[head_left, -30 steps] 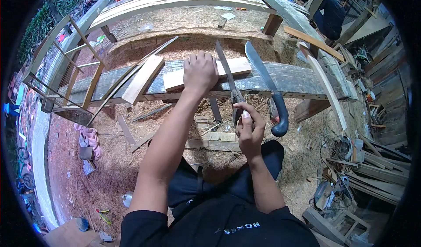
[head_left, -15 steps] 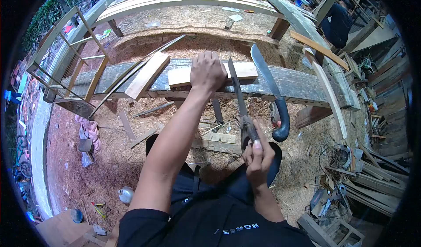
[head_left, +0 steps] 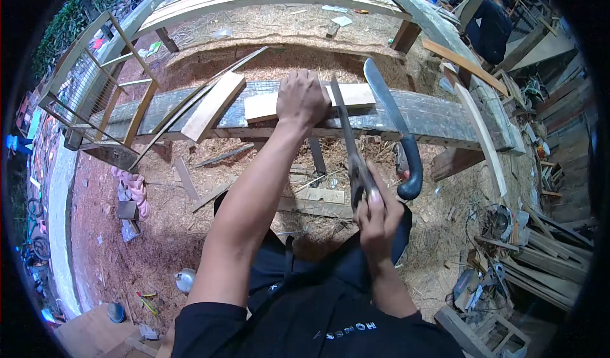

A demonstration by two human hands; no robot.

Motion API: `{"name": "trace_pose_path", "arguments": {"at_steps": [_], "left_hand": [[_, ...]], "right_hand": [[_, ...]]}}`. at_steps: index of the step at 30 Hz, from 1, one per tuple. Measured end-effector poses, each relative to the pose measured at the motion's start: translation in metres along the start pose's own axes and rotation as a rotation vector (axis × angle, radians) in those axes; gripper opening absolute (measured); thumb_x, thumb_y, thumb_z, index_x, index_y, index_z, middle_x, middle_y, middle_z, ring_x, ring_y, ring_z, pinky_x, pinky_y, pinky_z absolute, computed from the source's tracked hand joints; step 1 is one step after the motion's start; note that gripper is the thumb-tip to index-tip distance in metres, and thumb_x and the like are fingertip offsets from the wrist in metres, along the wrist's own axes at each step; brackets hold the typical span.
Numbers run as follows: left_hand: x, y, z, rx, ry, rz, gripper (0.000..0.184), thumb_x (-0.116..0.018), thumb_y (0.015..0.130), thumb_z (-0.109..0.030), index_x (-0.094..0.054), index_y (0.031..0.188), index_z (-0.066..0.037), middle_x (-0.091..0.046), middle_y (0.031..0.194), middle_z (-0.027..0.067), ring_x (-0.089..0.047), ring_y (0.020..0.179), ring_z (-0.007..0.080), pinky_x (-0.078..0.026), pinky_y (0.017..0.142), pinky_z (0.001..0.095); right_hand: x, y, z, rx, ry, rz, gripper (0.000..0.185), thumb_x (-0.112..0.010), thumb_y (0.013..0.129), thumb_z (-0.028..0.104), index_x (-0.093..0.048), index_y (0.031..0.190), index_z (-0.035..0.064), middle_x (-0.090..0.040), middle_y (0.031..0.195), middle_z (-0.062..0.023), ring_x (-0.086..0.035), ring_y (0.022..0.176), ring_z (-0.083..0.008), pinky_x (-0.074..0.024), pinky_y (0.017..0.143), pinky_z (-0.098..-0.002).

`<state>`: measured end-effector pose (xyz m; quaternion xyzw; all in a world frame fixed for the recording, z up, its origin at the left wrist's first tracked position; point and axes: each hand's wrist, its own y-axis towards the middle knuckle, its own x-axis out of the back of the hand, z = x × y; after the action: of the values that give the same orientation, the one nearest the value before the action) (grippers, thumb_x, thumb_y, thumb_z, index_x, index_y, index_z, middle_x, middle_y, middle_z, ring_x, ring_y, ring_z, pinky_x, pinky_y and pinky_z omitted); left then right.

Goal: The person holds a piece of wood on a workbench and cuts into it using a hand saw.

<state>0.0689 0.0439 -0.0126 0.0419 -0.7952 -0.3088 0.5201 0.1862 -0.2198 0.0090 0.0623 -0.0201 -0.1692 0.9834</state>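
Note:
My left hand point(head_left: 303, 98) is closed on a pale wood block point(head_left: 357, 95), pressing it onto the dark plank bench point(head_left: 432, 115). In my right hand point(head_left: 376, 213) is the handle of a handsaw point(head_left: 346, 126). Its narrow blade points away from me and crosses the block just right of my left hand. To the right, a machete point(head_left: 389, 100) with a black handle lies across the bench, the handle jutting over the near edge. A second pale wood block point(head_left: 214, 107) rests at a slant on the bench, left of my left hand.
A wooden frame with wire bars point(head_left: 105, 81) stands at the bench's left end. Long boards point(head_left: 273, 2) lie beyond. A pink cloth point(head_left: 131, 186) and sawdust cover parts of the ground. Scrap wood point(head_left: 546, 262) is piled at right. Another person point(head_left: 490, 30) is at the upper right.
My right hand and the saw have moved back toward me and slightly right since the earliest frame. My left hand still presses on the block. The view has shifted slightly.

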Motion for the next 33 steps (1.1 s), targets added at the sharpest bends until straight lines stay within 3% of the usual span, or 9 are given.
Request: {"name": "trace_pose_path", "arguments": {"at_steps": [6, 11, 15, 21, 23, 27, 30, 31, 33], "left_hand": [[0.008, 0.0, -0.005, 0.01, 0.003, 0.015, 0.027, -0.055, 0.097, -0.023, -0.071, 0.092, -0.002, -0.072, 0.099, 0.0197, -0.069, 0.1, 0.0347, -0.051, 0.093, 0.0465], [-0.006, -0.002, 0.002, -0.022, 0.007, -0.084, 0.025, -0.058, 0.096, -0.023, -0.071, 0.092, -0.002, -0.071, 0.099, 0.0176, -0.068, 0.101, 0.0336, -0.051, 0.092, 0.0467], [0.007, -0.004, -0.003, -0.018, -0.006, 0.004, 0.026, -0.056, 0.096, -0.023, -0.071, 0.094, -0.002, -0.071, 0.101, 0.0183, -0.068, 0.102, 0.0346, -0.051, 0.095, 0.0464], [0.005, 0.008, -0.001, 0.004, 0.01, 0.071, 0.027, -0.055, 0.097, -0.024, -0.07, 0.094, -0.002, -0.071, 0.102, 0.0199, -0.068, 0.103, 0.0358, -0.052, 0.095, 0.0468], [-0.001, 0.002, 0.001, -0.043, -0.017, -0.029, 0.025, -0.056, 0.096, -0.023, -0.07, 0.093, -0.002, -0.071, 0.102, 0.0198, -0.068, 0.103, 0.0359, -0.052, 0.094, 0.0473], [0.005, 0.002, -0.001, -0.038, -0.025, -0.004, 0.023, -0.058, 0.096, -0.022, -0.07, 0.092, -0.002, -0.072, 0.098, 0.0189, -0.068, 0.101, 0.0363, -0.052, 0.093, 0.0472], [0.004, 0.004, 0.0, -0.011, -0.026, 0.029, 0.024, -0.057, 0.096, -0.022, -0.07, 0.092, -0.002, -0.072, 0.097, 0.0191, -0.068, 0.1, 0.0361, -0.052, 0.094, 0.047], [0.003, 0.004, -0.001, -0.001, -0.032, 0.008, 0.024, -0.057, 0.096, -0.021, -0.07, 0.091, -0.002, -0.072, 0.097, 0.0191, -0.068, 0.099, 0.0351, -0.052, 0.094, 0.0467], [0.005, 0.004, -0.001, -0.024, -0.019, 0.021, 0.024, -0.058, 0.096, -0.021, -0.07, 0.09, -0.002, -0.072, 0.097, 0.0191, -0.069, 0.099, 0.0348, -0.052, 0.093, 0.0465]], "right_hand": [[-0.014, 0.031, -0.016, 0.118, -0.099, -0.047, 0.051, -0.045, 0.101, 0.016, -0.058, 0.145, -0.0074, -0.074, 0.123, -0.0169, -0.051, 0.067, -0.0086, -0.045, 0.061, -0.0264], [0.003, -0.012, 0.002, 0.01, -0.034, -0.001, 0.052, -0.044, 0.104, 0.019, -0.056, 0.147, -0.0067, -0.073, 0.121, -0.0129, -0.046, 0.062, -0.0029, -0.04, 0.057, -0.0225], [-0.02, 0.037, -0.02, 0.084, -0.118, -0.042, 0.051, -0.043, 0.102, 0.016, -0.057, 0.145, -0.0085, -0.071, 0.129, -0.0244, -0.067, 0.111, -0.0255, -0.0506, 0.098, -0.0352], [-0.008, -0.014, -0.004, 0.094, -0.057, -0.018, 0.052, -0.043, 0.103, 0.017, -0.055, 0.149, -0.0065, -0.073, 0.111, -0.0113, -0.041, 0.059, -0.0035, -0.0374, 0.054, -0.0231], [-0.005, -0.015, -0.002, 0.015, 0.004, -0.018, 0.052, -0.043, 0.103, 0.016, -0.055, 0.148, -0.0068, -0.073, 0.113, -0.0119, -0.041, 0.059, -0.0026, -0.0373, 0.054, -0.0227], [-0.028, 0.042, -0.019, 0.099, -0.081, -0.071, 0.05, -0.042, 0.102, 0.014, -0.058, 0.142, -0.0106, -0.071, 0.128, -0.0248, -0.068, 0.107, -0.0246, -0.0508, 0.094, -0.033], [-0.029, 0.039, -0.016, 0.104, -0.084, -0.075, 0.051, -0.041, 0.102, 0.014, -0.058, 0.142, -0.0107, -0.067, 0.134, -0.0302, -0.062, 0.132, -0.0337, -0.0442, 0.113, -0.0397], [-0.023, 0.023, -0.016, 0.171, -0.14, -0.064, 0.051, -0.041, 0.103, 0.015, -0.057, 0.146, -0.0062, -0.055, 0.099, -0.0117, -0.049, 0.093, -0.0178, -0.0359, 0.081, -0.0308], [-0.01, -0.012, -0.006, 0.072, -0.099, -0.053, 0.051, -0.04, 0.105, 0.017, -0.056, 0.147, -0.0069, -0.056, 0.1, -0.0113, -0.049, 0.092, -0.0162, -0.0372, 0.08, -0.0299]]}}
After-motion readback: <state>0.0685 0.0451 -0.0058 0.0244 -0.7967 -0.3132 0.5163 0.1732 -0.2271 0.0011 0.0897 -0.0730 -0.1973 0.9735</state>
